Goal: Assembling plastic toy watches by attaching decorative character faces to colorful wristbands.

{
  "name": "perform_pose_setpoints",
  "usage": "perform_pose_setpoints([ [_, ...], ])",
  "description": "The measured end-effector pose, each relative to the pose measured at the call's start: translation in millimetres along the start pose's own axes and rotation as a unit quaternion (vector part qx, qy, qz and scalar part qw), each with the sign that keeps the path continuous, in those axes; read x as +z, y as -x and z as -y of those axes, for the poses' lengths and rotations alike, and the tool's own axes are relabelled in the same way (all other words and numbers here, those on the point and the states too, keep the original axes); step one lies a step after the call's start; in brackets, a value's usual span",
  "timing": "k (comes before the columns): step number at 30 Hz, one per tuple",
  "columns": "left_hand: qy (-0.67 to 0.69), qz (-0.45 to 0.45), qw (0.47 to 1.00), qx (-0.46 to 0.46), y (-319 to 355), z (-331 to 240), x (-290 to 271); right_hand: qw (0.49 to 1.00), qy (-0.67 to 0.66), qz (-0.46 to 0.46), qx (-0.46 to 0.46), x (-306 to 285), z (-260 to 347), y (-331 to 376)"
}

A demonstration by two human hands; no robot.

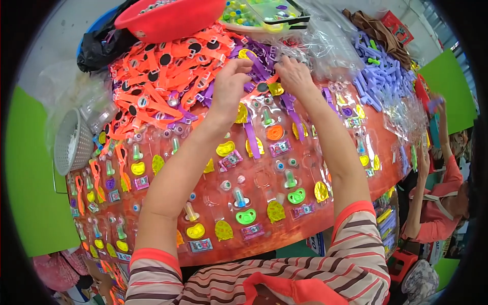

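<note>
My left hand hovers beside the heap of purple toy watch straps, its fingers loosely bent and apart, holding nothing visible. Across from it, my right hand reaches down at the heap's right side with fingers bent together; its fingertips and anything in them are hidden. An orange strap with a black disc lies just below, between the hands. Under my forearms lie clear plastic blister trays holding yellow and green pacifier-shaped toys, small tubes, yellow egg-shaped pieces and little packets.
Orange toy watches are heaped at the back left below a red basin. Purple-blue sticks lie at the back right beside clear plastic. A white perforated basket stands left. Another person works at the right.
</note>
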State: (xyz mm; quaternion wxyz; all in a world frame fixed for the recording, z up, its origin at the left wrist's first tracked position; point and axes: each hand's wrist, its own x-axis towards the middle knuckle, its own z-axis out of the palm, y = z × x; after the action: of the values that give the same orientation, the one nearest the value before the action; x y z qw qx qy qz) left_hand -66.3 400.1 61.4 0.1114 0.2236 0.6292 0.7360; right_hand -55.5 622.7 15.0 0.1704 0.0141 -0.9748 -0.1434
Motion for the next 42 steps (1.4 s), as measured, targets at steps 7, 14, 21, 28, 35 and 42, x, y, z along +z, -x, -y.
perform_pose_setpoints([
  [7,0.094,0.036,0.991,-0.083,34.2,7.0,-24.0,0.998,0.061,-0.014,-0.01,-33.3,2.0,-3.4],
  [14,0.427,0.154,0.818,-0.352,60.2,-9.5,6.1,0.994,0.03,-0.109,-0.01,-149.1,61.3,55.3],
  [21,0.513,0.057,0.811,-0.274,104.5,-14.3,9.0,0.885,-0.455,-0.049,0.087,-206.6,130.3,157.4],
  [28,0.478,0.362,0.707,-0.375,209.6,-31.1,2.7,0.329,-0.913,-0.048,0.236,-196.7,144.0,194.6],
  [35,0.636,0.258,0.665,-0.295,282.0,-59.2,-10.5,0.333,-0.887,-0.217,0.236,-204.0,163.6,229.7],
  [42,0.494,0.115,0.834,-0.215,308.6,-17.5,-6.1,0.544,-0.759,-0.217,0.283,-220.0,203.6,257.4],
])
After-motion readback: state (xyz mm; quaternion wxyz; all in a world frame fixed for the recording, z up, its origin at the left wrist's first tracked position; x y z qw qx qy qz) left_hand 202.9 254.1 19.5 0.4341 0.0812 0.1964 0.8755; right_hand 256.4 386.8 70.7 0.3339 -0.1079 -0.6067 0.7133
